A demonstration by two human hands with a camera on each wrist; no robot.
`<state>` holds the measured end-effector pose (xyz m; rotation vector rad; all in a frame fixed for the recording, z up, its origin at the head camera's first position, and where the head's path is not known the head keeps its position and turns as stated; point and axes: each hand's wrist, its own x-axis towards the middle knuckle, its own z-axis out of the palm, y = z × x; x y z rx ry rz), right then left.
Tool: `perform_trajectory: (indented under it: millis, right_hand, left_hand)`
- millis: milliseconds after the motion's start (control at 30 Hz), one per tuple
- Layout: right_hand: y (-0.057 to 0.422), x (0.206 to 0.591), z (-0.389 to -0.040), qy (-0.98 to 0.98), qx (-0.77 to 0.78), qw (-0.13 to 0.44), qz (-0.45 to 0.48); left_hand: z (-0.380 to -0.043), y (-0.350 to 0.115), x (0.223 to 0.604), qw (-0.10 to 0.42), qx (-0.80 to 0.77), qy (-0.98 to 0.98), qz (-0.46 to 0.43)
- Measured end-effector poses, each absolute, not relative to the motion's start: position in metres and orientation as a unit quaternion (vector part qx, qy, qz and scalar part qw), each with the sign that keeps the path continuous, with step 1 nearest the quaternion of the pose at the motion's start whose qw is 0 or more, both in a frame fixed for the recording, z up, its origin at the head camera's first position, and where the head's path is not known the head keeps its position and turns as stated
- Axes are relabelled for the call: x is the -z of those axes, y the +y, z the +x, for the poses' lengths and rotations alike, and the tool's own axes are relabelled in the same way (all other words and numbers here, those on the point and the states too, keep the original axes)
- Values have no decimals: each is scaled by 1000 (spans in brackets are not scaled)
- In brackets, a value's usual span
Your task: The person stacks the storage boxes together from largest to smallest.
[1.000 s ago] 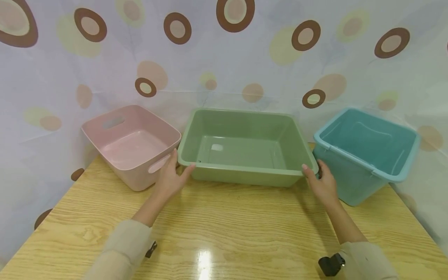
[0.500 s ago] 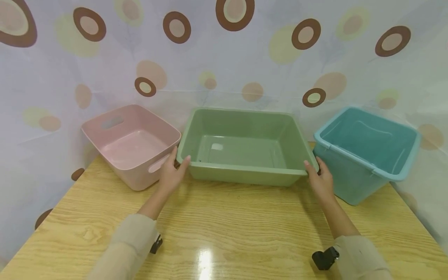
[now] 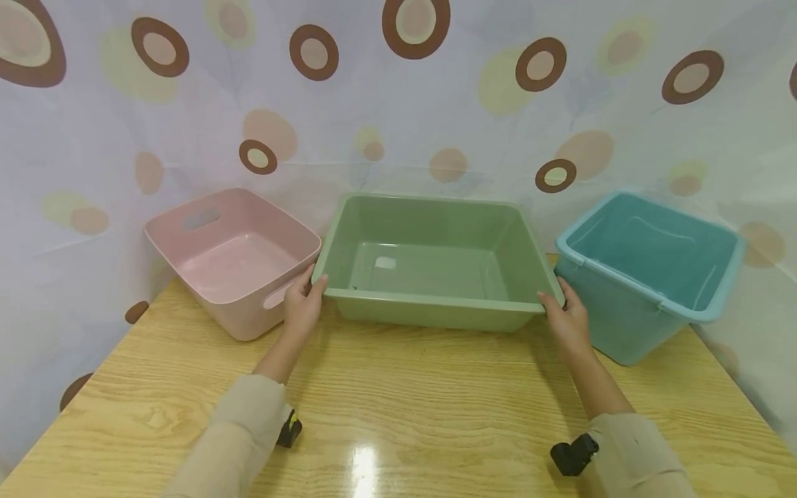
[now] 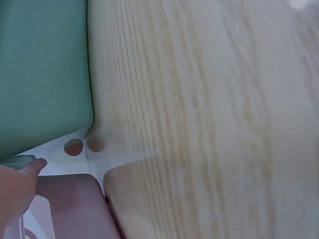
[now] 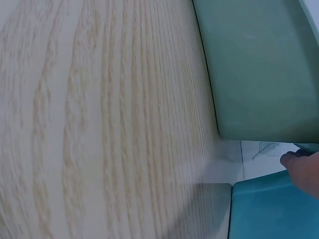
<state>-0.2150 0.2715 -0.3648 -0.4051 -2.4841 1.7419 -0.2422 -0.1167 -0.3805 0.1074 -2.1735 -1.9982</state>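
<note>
A green rectangular plastic basin (image 3: 429,315) stands on the table between the two other containers, its inside facing up. My left hand (image 3: 301,309) grips its front left corner, thumb on the rim and fingers round the outside. At the front right corner my right hand (image 3: 569,324) holds the rim the same way, thumb on top. In the left wrist view, part of the left hand (image 4: 17,191) shows beside the pink basket. The right wrist view catches the right hand's fingers (image 5: 301,167) in the gap between basin and blue bin, partly hidden.
A pink basket (image 3: 239,318) with handle slots stands close on the left, its corner near the left hand. To the right is a taller blue bin (image 3: 629,325), close to the right hand. The wooden table (image 3: 423,408) ends at a patterned cloth (image 3: 398,131) behind.
My left thumb has shifted left along the front rim to the corner, and the left forearm has moved inward. My right hand has slid slightly left. The basin has barely moved.
</note>
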Motion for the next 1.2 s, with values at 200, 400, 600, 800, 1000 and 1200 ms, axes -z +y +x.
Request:
perform_trajectory:
  millis: [200, 400, 600, 800, 1000, 1200]
  right_hand:
    - [271, 363, -215, -799, -585, 31, -138]
    - [272, 364, -216, -791, -596, 20, -134]
    - [272, 363, -217, -773, -622, 11, -122]
    - [272, 362, -218, -775, -622, 7, -114]
    - [272, 361, -218, -771, -627, 9, -111]
    - [273, 364, -220, -778, -619, 5, -108]
  left_hand:
    - [-245, -114, 381, 90, 693, -713, 59]
    - [-245, -110, 380, 93, 713, -693, 59]
    - [-246, -111, 381, 85, 711, -696, 55]
    - [-246, -113, 380, 86, 700, -707, 49]
    - [-247, -113, 379, 80, 697, -711, 48]
    - [-247, -112, 380, 81, 693, -715, 51]
